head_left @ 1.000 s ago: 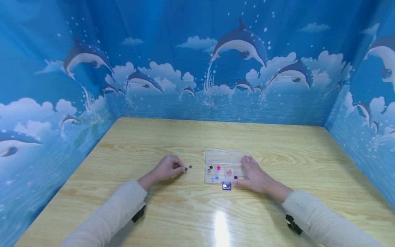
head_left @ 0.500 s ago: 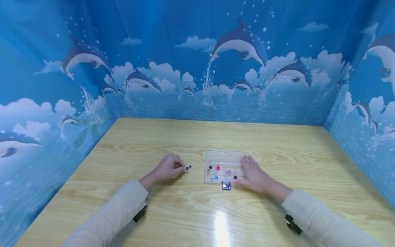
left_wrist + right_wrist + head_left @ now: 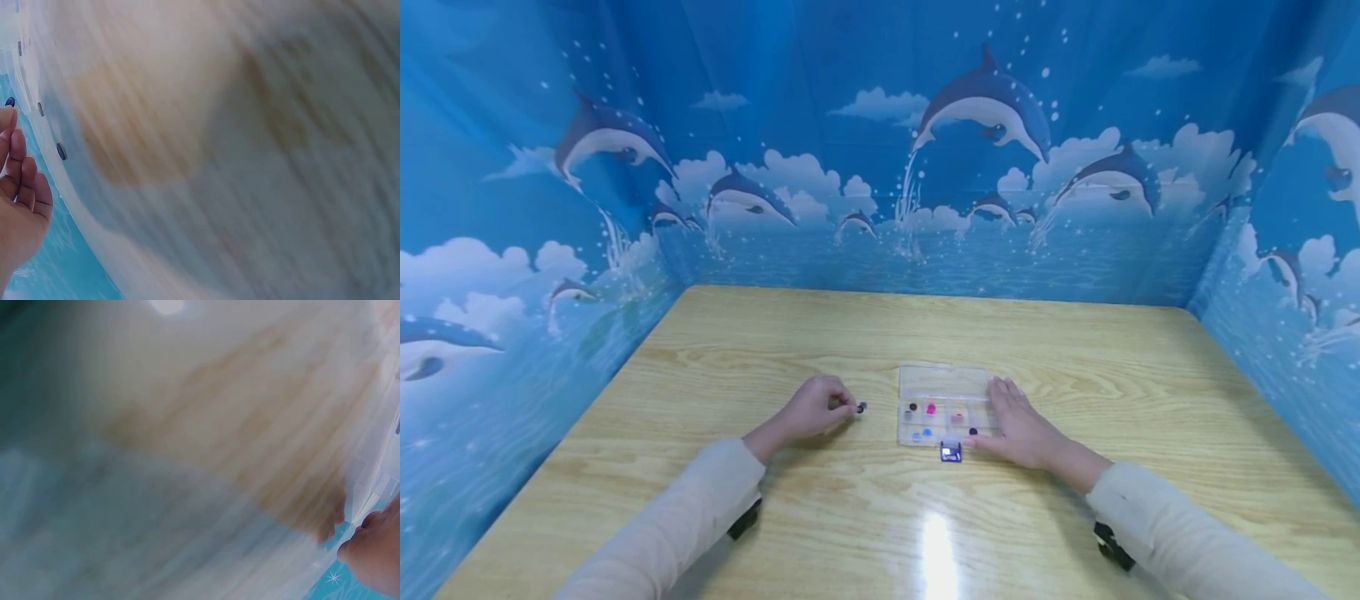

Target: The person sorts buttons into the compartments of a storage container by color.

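Note:
My left hand (image 3: 812, 407) pinches a small dark button-like disc (image 3: 10, 101) between thumb and fingertips, low over the table. Right beside those fingertips lies another small disc (image 3: 863, 405), bluish. To the right is a clear plastic compartment box (image 3: 943, 382), its lid folded open toward the back. Small pieces sit in its compartments, among them a pink one (image 3: 931, 409), a light blue one (image 3: 927, 432) and a black one (image 3: 913, 407). My right hand (image 3: 1022, 433) rests with straight fingers along the box's right side, covering part of it, thumb at the front edge.
A shiny blue square piece (image 3: 951, 452) is at the box's front edge. Two dark discs show on the wooden table (image 3: 820, 533) in the left wrist view, one a flat dark disc (image 3: 61, 151). A blue dolphin-print curtain (image 3: 820, 250) encloses the table's back and sides.
My left hand has slid slightly right with the pinched disc, bringing it up against the bluish disc. The right hand and the box have stayed in place.

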`<action>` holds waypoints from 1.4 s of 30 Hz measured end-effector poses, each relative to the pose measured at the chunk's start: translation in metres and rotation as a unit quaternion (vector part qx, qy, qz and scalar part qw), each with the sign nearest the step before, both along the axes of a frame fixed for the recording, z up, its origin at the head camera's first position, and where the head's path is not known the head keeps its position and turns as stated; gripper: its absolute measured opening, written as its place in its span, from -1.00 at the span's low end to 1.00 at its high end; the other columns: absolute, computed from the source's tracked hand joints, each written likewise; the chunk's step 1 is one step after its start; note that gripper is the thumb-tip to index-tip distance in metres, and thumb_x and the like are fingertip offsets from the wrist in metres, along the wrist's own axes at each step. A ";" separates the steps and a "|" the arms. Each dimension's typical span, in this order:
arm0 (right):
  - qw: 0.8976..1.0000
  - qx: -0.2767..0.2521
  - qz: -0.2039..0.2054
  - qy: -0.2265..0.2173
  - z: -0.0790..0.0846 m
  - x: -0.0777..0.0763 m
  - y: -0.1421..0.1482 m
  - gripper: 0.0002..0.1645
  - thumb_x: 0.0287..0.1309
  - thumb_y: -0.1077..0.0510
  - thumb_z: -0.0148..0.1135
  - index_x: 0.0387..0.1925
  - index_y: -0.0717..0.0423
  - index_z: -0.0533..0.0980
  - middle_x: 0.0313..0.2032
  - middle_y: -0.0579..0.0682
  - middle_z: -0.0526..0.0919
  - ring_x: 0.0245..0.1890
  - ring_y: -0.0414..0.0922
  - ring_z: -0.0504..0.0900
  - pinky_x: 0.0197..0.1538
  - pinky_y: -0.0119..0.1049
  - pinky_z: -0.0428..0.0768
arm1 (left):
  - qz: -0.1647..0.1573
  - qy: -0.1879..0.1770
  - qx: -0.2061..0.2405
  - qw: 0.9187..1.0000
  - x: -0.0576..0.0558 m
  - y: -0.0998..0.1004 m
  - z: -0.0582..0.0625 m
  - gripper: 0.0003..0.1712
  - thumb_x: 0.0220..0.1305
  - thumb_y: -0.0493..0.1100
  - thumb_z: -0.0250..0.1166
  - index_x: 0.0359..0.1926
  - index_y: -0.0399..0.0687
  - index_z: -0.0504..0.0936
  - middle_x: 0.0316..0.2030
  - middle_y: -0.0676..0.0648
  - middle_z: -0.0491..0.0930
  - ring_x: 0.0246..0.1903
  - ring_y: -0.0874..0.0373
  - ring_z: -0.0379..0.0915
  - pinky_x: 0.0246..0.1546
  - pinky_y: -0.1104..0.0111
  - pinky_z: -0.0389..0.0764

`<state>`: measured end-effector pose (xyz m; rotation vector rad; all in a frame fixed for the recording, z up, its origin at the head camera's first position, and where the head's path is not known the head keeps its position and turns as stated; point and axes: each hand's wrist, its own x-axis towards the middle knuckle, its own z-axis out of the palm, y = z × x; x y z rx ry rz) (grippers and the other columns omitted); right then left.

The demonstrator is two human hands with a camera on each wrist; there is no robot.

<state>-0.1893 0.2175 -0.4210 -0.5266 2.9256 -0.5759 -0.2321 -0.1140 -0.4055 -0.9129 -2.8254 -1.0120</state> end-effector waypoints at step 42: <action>1.000 -0.002 0.005 0.007 -0.002 -0.001 0.001 0.19 0.11 -0.35 0.05 0.33 0.51 -0.13 0.37 0.43 -0.14 0.40 0.31 -0.18 0.40 0.12 -0.09 | 0.004 -0.038 0.019 0.999 0.001 0.029 -0.001 -0.96 0.09 -0.27 0.30 -0.42 -0.17 0.65 -0.45 -0.04 0.60 -0.42 0.26 0.42 -0.35 0.54 0.48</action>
